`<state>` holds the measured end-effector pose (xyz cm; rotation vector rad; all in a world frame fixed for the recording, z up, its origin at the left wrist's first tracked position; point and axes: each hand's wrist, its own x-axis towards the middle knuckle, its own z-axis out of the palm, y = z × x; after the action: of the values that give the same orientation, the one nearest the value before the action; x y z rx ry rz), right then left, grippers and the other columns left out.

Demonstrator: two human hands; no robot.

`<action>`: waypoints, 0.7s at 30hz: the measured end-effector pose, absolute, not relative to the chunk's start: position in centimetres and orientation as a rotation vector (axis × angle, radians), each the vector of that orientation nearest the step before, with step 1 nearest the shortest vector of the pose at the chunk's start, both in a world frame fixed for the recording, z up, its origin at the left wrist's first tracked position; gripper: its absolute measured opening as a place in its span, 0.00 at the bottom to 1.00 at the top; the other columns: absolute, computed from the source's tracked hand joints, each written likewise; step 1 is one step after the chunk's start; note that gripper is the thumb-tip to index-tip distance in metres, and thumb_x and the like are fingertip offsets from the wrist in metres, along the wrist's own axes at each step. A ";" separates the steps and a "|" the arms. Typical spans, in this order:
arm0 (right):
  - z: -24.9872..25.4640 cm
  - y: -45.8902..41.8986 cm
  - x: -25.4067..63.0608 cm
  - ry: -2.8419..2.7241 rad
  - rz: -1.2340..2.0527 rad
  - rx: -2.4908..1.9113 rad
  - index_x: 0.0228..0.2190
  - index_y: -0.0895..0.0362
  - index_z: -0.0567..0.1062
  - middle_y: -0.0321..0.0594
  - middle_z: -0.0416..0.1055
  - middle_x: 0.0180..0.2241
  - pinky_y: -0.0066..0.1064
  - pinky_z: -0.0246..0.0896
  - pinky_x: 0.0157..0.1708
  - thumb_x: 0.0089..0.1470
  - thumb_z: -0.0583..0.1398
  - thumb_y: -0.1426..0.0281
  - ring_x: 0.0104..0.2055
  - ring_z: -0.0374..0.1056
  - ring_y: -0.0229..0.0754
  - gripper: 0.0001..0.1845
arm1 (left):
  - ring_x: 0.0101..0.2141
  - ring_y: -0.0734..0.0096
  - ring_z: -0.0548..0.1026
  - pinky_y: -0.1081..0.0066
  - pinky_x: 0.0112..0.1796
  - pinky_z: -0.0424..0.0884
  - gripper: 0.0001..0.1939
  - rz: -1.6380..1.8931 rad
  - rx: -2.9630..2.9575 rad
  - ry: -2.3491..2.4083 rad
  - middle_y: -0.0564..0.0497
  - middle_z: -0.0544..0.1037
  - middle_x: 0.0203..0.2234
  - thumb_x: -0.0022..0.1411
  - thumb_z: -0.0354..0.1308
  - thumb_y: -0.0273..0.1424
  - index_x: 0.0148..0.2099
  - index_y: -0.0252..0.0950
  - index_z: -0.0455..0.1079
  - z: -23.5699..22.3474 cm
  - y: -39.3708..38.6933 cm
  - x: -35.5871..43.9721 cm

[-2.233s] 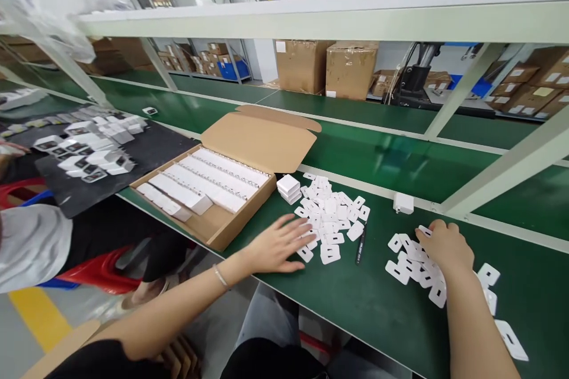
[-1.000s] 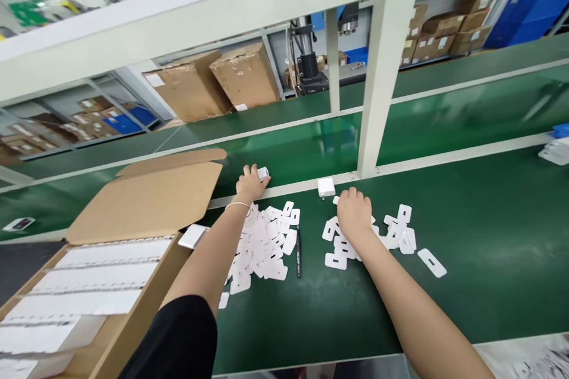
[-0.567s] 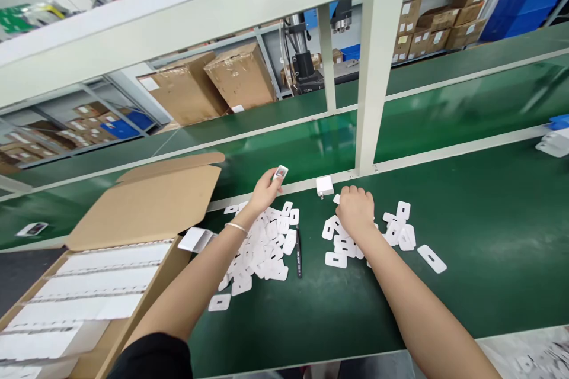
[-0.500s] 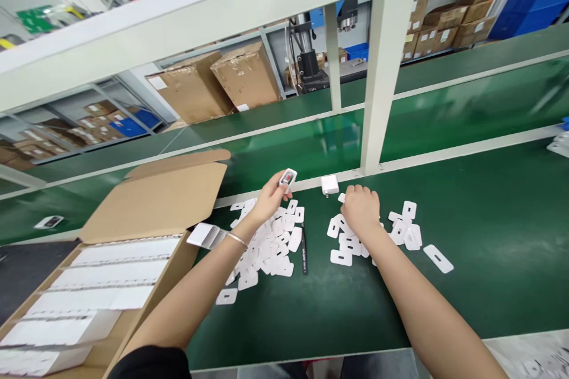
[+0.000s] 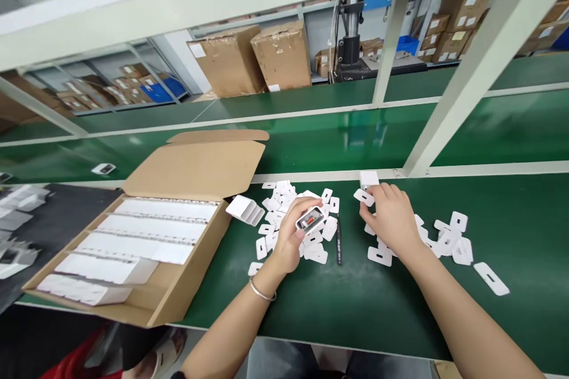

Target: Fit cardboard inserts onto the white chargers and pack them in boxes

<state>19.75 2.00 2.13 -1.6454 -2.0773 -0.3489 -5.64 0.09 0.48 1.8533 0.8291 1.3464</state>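
My left hand (image 5: pixel 288 244) is closed round a small white charger housing (image 5: pixel 310 221). The housing's open end faces me and shows a dark inside with a red part. My right hand (image 5: pixel 393 218) pinches a white slotted cover plate (image 5: pixel 363 196) between thumb and fingers, above a small pile of the same plates (image 5: pixel 379 255). Behind that plate stands a white charger (image 5: pixel 368 178) against the back rail. Under and around my left hand lies a larger heap of slotted plates (image 5: pixel 315 251).
Left of the heap, a cardboard box (image 5: pixel 186 275) with its lid raised holds rows of white chargers. Several white housings (image 5: pixel 245 209) stand beside it. A black pen-like tool (image 5: pixel 339 241) lies between the piles. More plates (image 5: pixel 460 249) lie right. A slanted frame post (image 5: pixel 480 71) rises behind.
My left hand picked up the housing at the back rail, brought it nearer and turned its open end towards me. My right hand has lifted a cover plate slightly. The view has shifted.
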 end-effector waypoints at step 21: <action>2.8 -1.5 15.2 -2.008 0.458 -0.800 0.54 0.46 0.77 0.38 0.63 0.39 0.36 0.68 0.37 0.64 0.66 0.70 0.38 0.66 0.42 0.18 | 0.41 0.58 0.74 0.61 0.44 0.69 0.26 1.170 1.652 0.694 0.45 0.77 0.43 0.75 0.46 0.52 0.53 0.36 0.71 -0.1 -0.6 -5.1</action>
<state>15.17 -1.45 2.81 -0.7996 -2.0076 0.4577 -5.06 -0.56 -0.07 1.6517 0.6938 1.1695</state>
